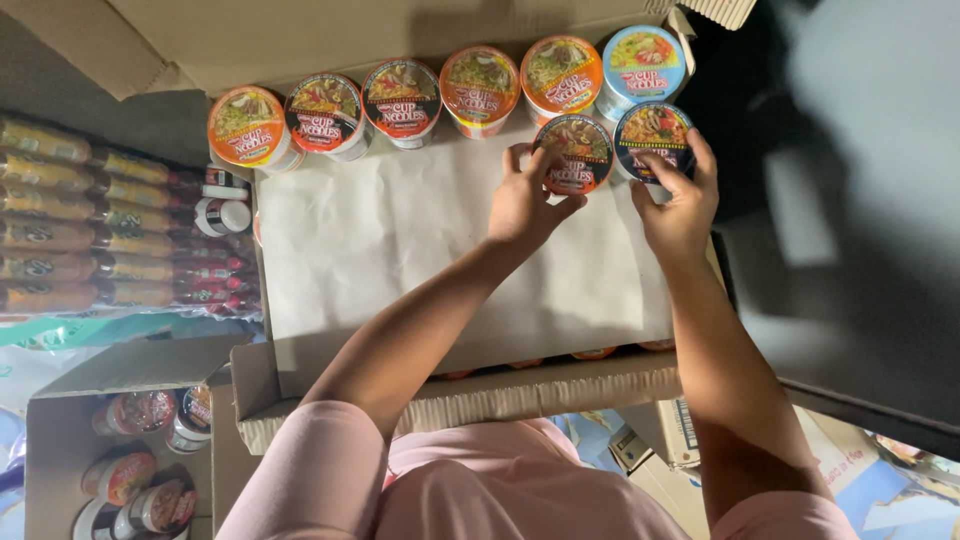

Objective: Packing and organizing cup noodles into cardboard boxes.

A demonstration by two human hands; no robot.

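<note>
An open cardboard box (560,385) holds a white paper sheet (400,250) with noodle cups standing on it. Several cups line the far edge, from an orange-lidded cup (246,125) at the left to a light blue cup (640,62) at the right. My left hand (522,205) grips a dark-lidded cup (577,150) in a second row. My right hand (678,200) holds a dark blue-rimmed cup (652,132) right beside it, at the box's right end.
A shrink-wrapped pack of bottles (100,230) lies left of the box. A smaller carton (60,440) with more cups sits at the lower left. Cup lids (594,353) peek from under the paper's near edge. Flat packages (650,445) lie below right.
</note>
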